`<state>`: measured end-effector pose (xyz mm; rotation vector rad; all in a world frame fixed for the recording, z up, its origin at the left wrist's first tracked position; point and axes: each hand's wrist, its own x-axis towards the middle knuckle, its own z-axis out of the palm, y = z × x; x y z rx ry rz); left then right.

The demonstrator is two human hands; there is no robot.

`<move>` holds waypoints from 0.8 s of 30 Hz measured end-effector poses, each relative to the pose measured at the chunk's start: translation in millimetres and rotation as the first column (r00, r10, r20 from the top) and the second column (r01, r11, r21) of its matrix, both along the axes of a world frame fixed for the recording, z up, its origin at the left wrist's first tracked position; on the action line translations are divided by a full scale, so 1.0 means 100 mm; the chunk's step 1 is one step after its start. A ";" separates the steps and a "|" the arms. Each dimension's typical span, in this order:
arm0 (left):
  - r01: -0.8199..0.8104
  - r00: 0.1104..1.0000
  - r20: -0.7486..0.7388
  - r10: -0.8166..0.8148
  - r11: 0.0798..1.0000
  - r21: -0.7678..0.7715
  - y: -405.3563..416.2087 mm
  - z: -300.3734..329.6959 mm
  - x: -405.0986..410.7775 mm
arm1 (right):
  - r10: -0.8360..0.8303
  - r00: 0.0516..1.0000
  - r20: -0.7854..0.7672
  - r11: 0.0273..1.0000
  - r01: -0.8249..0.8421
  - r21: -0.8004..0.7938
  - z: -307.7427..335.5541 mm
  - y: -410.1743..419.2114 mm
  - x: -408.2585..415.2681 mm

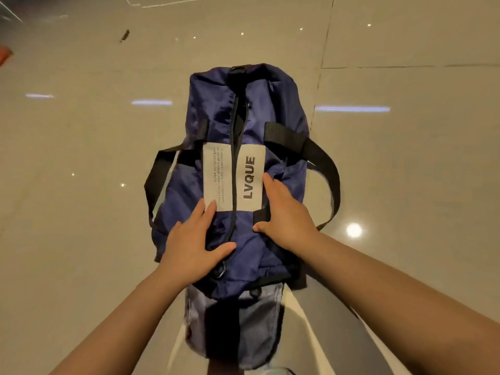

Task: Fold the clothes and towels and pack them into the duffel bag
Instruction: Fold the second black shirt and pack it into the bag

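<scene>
A navy-blue duffel bag [213, 109] lies lengthwise on the tiled floor in front of me, with its top zipper mostly closed and a white label reading LVQUE across the middle. Black carry straps [328, 171] hang down either side. My left hand [193, 239] rests flat on the near left of the bag top, fingers straight. My right hand [284, 212] lies on the near right side, fingers extended along the label edge and thumb pressed on the fabric. The bag's near end is a grey panel [238, 320]. No loose clothes or towels are visible.
Glossy beige floor tiles [405, 158] surround the bag on all sides. A small dark scrap [125, 35] lies at the far left, and an orange object [5, 56] shows at the left edge.
</scene>
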<state>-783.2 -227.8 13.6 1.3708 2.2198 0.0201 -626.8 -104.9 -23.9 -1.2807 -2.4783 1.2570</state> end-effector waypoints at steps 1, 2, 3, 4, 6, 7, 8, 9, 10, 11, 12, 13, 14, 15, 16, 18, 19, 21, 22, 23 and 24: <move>0.011 0.995 -0.098 -0.016 0.999 -0.046 -0.06 -0.07 -0.10 | 0.010 1.000 -0.012 1.000 -0.010 -0.005 -0.03 -0.01 -0.14; 0.013 0.988 -0.154 -0.024 0.997 -0.070 -0.10 -0.11 -0.17 | 0.020 1.000 -0.018 1.000 -0.020 -0.009 -0.05 -0.03 -0.26; 0.009 0.983 -0.182 -0.023 0.997 -0.078 -0.14 -0.15 -0.23 | 0.029 0.999 -0.014 0.999 -0.029 -0.013 -0.07 -0.05 -0.33; 0.014 0.980 -0.198 -0.028 0.997 -0.071 -0.16 -0.18 -0.27 | 0.039 0.999 -0.005 0.999 -0.039 -0.016 -0.09 -0.06 -0.37; 0.015 0.979 -0.202 -0.026 0.998 -0.055 -0.17 -0.19 -0.31 | 0.072 0.997 0.015 0.997 -0.072 -0.032 -0.07 -0.06 -0.33; 0.014 0.979 -0.203 -0.019 1.000 -0.026 -0.17 -0.18 -0.30 | 0.105 0.994 0.034 0.994 -0.103 -0.047 -0.03 -0.05 -0.27; 0.019 0.979 -0.206 -0.014 1.000 0.022 -0.16 -0.16 -0.26 | 0.146 0.987 0.070 0.988 -0.141 -0.065 0.03 -0.03 -0.19; 0.032 0.978 -0.206 -0.016 0.997 0.074 -0.15 -0.12 -0.21 | 0.188 0.975 0.114 0.980 -0.179 -0.084 0.11 -0.01 -0.09; 0.057 0.978 -0.204 -0.030 0.990 0.129 -0.15 -0.09 -0.14 | 0.230 0.960 0.159 0.971 -0.216 -0.101 0.21 0.01 0.02; 0.089 0.979 -0.199 -0.051 0.979 0.185 -0.13 -0.04 -0.05 | 0.273 0.941 0.198 0.960 -0.254 -0.115 0.33 0.04 0.15; 0.119 0.980 -0.184 -0.077 0.965 0.235 -0.10 0.02 0.04 | 0.318 0.919 0.232 0.947 -0.295 -0.126 0.47 0.07 0.29; 0.139 0.984 -0.145 -0.103 0.955 0.261 -0.05 0.09 0.17 | 0.354 0.897 0.265 0.935 -0.329 -0.135 0.62 0.10 0.44; 0.159 0.986 -0.090 -0.140 0.949 0.272 0.00 0.16 0.32 | 0.370 0.879 0.299 0.929 -0.342 -0.144 0.77 0.12 0.62; 0.192 0.981 -0.031 -0.191 0.942 0.276 0.05 0.24 0.49 | 0.365 0.869 0.333 0.931 -0.332 -0.155 0.92 0.14 0.80; 0.237 0.967 0.017 -0.252 0.928 0.288 0.11 0.31 0.68 | 0.342 0.867 0.363 0.939 -0.303 -0.160 1.07 0.17 0.98; 0.360 0.918 0.060 -0.392 0.887 0.290 0.23 0.46 1.11 | 0.274 0.874 0.401 0.961 -0.233 -0.150 1.36 0.18 1.38; 0.414 0.890 0.083 -0.448 0.871 0.264 0.27 0.54 1.34 | 0.241 0.879 0.413 0.970 -0.200 -0.139 1.50 0.16 1.58; 0.485 0.846 0.115 -0.520 0.842 0.238 0.33 0.66 1.75 | 0.189 0.879 0.438 0.981 -0.153 -0.117 1.74 0.08 1.98; 0.509 0.829 0.120 -0.547 0.825 0.244 0.36 0.73 1.96 | 0.179 0.872 0.455 0.983 -0.140 -0.118 1.85 0.02 2.20; 0.532 0.811 0.121 -0.573 0.807 0.256 0.38 0.82 2.18 | 0.174 0.863 0.474 0.984 -0.131 -0.124 1.95 -0.05 2.43; 0.553 0.792 0.123 -0.597 0.789 0.269 0.39 0.91 2.39 | 0.176 0.851 0.495 0.983 -0.127 -0.131 2.03 -0.12 2.66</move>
